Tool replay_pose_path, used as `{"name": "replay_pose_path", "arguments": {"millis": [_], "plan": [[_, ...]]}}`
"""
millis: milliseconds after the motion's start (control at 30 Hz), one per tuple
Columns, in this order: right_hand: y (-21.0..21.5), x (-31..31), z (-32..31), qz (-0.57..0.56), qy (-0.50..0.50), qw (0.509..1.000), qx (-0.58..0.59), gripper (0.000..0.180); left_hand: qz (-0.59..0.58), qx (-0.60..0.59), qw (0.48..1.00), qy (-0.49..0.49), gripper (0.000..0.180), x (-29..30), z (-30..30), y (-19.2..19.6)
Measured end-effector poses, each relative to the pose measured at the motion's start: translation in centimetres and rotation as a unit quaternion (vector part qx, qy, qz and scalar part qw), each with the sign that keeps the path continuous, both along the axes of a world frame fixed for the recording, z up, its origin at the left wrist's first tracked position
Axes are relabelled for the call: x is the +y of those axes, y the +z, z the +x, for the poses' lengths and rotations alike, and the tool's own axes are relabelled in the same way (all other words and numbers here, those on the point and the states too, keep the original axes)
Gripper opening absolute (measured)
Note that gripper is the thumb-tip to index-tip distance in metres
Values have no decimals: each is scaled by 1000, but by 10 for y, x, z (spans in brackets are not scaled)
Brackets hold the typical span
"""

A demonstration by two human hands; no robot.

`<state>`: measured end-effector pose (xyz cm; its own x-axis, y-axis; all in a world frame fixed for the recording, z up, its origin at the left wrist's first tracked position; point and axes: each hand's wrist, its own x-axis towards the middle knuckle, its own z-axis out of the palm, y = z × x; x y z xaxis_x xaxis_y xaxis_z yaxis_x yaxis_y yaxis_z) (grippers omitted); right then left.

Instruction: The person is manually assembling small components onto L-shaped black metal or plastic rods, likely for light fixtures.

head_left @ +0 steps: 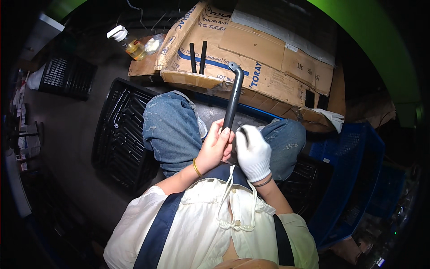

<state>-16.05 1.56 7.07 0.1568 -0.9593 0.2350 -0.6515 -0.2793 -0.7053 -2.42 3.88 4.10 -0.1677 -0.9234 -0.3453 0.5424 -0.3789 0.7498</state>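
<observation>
My bare left hand (214, 147) is closed round the lower part of a black bent tube (233, 99). The tube stands up and away from me, and its angled far end carries a flattened tip with a hole. Just right of it is my right hand (253, 152) in a white glove, with the fingers curled together close to the tube's lower end. A small dark patch shows between the gloved fingers; what it is I cannot make out. My left hand's palm and the tube's near end are hidden.
Ahead lies a cardboard box (277, 51) with two straight black tubes (203, 57) on it. A white-capped bottle (134, 48) stands at its left. A black crate (117, 89) of dark parts sits by my left knee, blue crates (345, 179) at right. Another black crate (67, 76) is far left.
</observation>
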Motion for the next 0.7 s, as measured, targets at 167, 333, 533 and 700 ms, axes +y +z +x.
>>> {"name": "replay_pose_path", "arguments": {"millis": [167, 333, 533, 700], "plan": [[-18, -32, -19, 302, 27, 896, -324, 20, 130, 362, 911, -150, 43, -3, 13, 12], [14, -46, -11, 211, -36, 957, -196, 22, 30, 6, 993, -112, 34, 4, -3, 7], [18, -40, -20, 164, -31, 982, -85, 30, 58, 22, 993, -101, 48, -5, 18, 14], [23, -24, -35, 130, 84, 987, -39, 27, 68, 133, 982, -113, 47, -11, 34, 10]]}}
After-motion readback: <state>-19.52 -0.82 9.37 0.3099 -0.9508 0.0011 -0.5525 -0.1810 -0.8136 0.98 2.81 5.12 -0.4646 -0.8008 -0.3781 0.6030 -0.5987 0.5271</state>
